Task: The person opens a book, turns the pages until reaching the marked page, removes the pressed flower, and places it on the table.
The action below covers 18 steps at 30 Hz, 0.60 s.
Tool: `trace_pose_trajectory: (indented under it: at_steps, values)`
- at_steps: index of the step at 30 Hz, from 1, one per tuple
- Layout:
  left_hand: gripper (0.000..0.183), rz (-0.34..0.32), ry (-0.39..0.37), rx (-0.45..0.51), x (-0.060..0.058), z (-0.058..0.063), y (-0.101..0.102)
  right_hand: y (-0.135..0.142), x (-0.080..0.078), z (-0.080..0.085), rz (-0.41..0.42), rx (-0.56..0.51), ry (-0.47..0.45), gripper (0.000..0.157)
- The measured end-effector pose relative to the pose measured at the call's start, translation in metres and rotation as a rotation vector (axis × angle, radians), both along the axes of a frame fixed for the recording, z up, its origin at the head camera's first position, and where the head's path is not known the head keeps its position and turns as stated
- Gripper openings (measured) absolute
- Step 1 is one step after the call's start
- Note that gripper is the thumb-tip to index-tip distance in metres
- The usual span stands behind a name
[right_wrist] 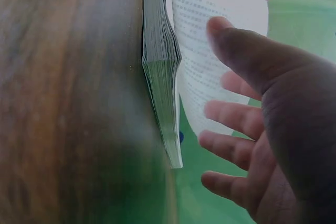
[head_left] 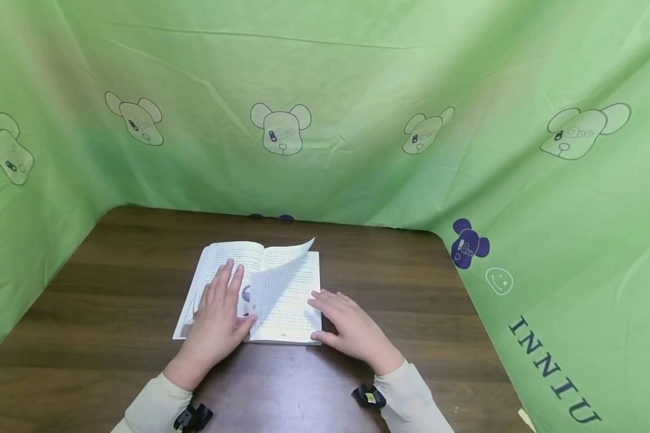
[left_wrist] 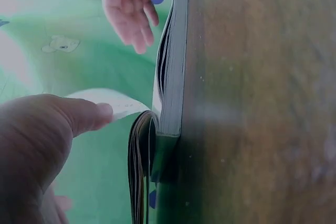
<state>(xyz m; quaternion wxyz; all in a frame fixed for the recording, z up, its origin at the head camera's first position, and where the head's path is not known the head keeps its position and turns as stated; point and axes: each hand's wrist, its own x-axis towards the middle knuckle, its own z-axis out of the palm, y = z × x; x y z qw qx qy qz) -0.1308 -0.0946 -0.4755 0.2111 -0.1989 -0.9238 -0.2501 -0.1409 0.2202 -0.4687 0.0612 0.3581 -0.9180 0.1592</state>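
Note:
An open book with printed pages lies on the brown table, one leaf standing up and curving over toward the left. My left hand spreads over the left page with fingers extended, its thumb at the lower edge of the raised leaf. To the right, my right hand is by the book's right edge, fingers relaxed and apart with nothing between them. In the right wrist view the thick page block shows edge-on, with the right hand's fingers beside the leaf.
The wooden table extends around the book on all sides. A green cloth with bear-head drawings hangs behind and along both sides of it. Each sleeve carries a black wrist device.

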Motion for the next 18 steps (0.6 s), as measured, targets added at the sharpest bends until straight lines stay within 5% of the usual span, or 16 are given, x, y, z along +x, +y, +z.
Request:
trace_pose_trajectory:
  at_steps: [9,18]
  values:
    - [0.120,0.009,0.085,-0.119,0.0030,0.0051,-0.0029,0.0003,0.0029,0.0017,0.032,0.063,-0.086,0.068]
    - [0.095,-0.015,-0.009,-0.225,0.0032,0.0047,-0.0036,0.0007,0.0033,0.0018,0.049,0.082,-0.108,0.069]
